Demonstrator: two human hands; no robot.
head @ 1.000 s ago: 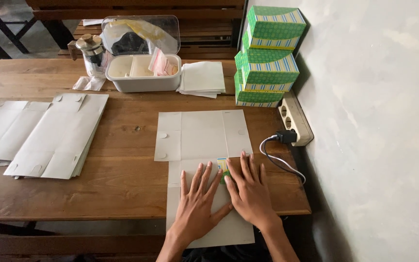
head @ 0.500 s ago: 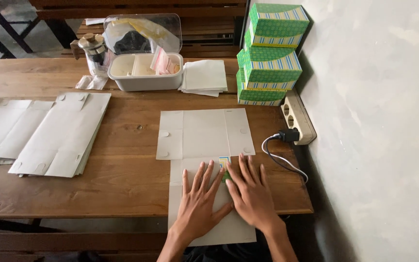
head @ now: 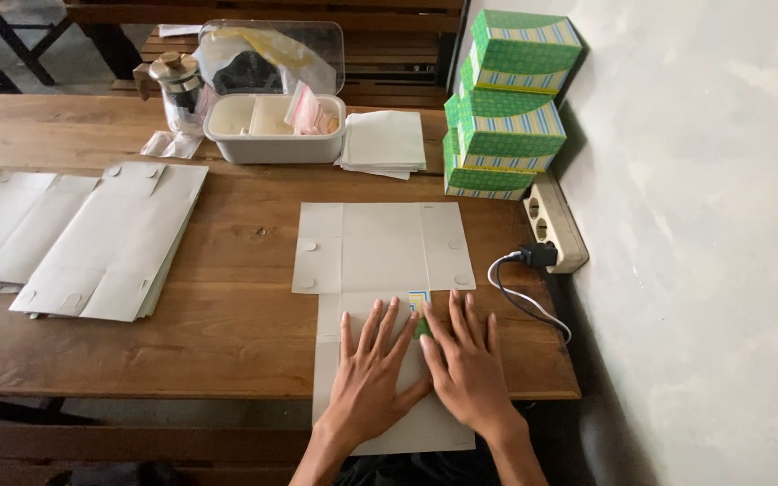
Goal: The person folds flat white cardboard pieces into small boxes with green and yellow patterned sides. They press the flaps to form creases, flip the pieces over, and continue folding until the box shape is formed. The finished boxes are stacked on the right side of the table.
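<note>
A flat grey cardboard box blank (head: 380,247) lies unfolded on the wooden table (head: 227,342), its near end hanging over the front edge. My left hand (head: 369,364) and my right hand (head: 465,360) press flat on its near part, fingers spread, side by side. Between my hands shows a small strip of the blank's green and yellow printed side (head: 419,306). Neither hand holds anything.
A stack of flat grey blanks (head: 92,238) lies at the left. At the back stand a white tub (head: 272,130) with a clear lid, a glass jar (head: 176,90), folded paper (head: 384,144) and stacked green boxes (head: 506,108). A power strip (head: 553,220) with a cable sits by the wall.
Both hands stay pressed on the blank in the same place. The view has shifted slightly; nothing on the table has moved.
</note>
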